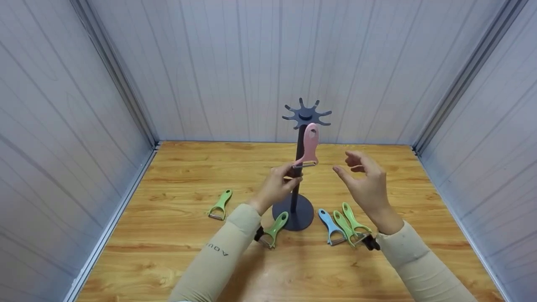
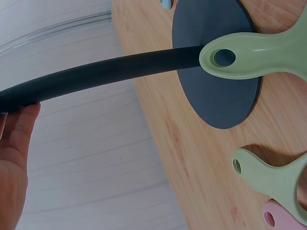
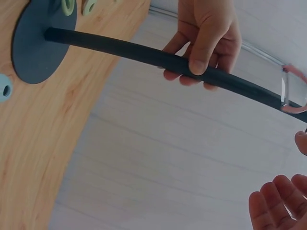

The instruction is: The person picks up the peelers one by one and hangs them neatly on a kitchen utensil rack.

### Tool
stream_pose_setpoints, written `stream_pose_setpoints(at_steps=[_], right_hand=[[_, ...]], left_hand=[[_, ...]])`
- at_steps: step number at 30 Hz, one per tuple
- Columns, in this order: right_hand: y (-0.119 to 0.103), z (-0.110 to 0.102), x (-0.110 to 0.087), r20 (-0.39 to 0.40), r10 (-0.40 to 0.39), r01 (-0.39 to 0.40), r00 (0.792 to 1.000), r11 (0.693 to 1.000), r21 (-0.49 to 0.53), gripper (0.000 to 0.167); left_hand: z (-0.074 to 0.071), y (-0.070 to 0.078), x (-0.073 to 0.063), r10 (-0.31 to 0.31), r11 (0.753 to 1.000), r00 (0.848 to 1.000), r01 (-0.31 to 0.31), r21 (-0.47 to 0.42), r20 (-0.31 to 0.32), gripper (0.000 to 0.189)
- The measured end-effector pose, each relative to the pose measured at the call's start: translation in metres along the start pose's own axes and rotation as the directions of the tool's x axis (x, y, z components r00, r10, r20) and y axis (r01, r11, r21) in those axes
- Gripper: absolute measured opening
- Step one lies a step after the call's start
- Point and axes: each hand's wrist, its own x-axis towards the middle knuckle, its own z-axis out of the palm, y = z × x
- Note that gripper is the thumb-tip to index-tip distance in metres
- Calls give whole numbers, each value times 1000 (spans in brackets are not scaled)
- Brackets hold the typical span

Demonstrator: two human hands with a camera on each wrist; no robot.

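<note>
A dark stand [image 1: 300, 159] has a round base and a spoked top. My left hand [image 1: 275, 186] grips its pole, fingers and thumb wrapped around it, as the right wrist view also shows. From the top hangs a pink peeler [image 1: 311, 144], blade end down, just above the left hand. My right hand [image 1: 369, 184] is held to the right of the pole with bent, parted fingers, holding nothing. A green peeler [image 1: 277, 226] lies by the base, overlapping it in view.
Right of the base lie a blue peeler [image 1: 329, 225] and two green peelers [image 1: 348, 222], close together. Another green peeler [image 1: 221, 203] is at left. The left wrist view shows a second pink peeler [image 2: 280, 218] on the wooden table [image 1: 180, 176]. Pale panel walls enclose the table.
</note>
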Motion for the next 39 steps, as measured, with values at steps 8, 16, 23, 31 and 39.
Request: stream_pose_setpoints(at_steps=[8, 16, 23, 31, 39], right_hand=[[19, -5, -7, 36, 45, -42, 998, 997, -63, 41], [36, -7, -11, 79, 103, -93, 992, 988, -127, 45], [45, -8, -14, 118, 162, -142, 980, 977, -161, 48], [59, -11, -19, 182, 236, -200, 955, 960, -197, 50], [72, -14, -26, 250, 298, -235, 921, 938, -254, 49]], left_hand=[[0, -1, -1, 3, 1000, 1000, -3, -11, -6, 32], [0, 0, -2, -20, 999, 1000, 20, -28, -2, 38], [0, -1, -2, 3, 1000, 1000, -3, -16, -10, 31], [1, -1, -1, 12, 1000, 1000, -13, -22, -9, 27], [0, -1, -2, 7, 1000, 1000, -7, -5, -15, 33]])
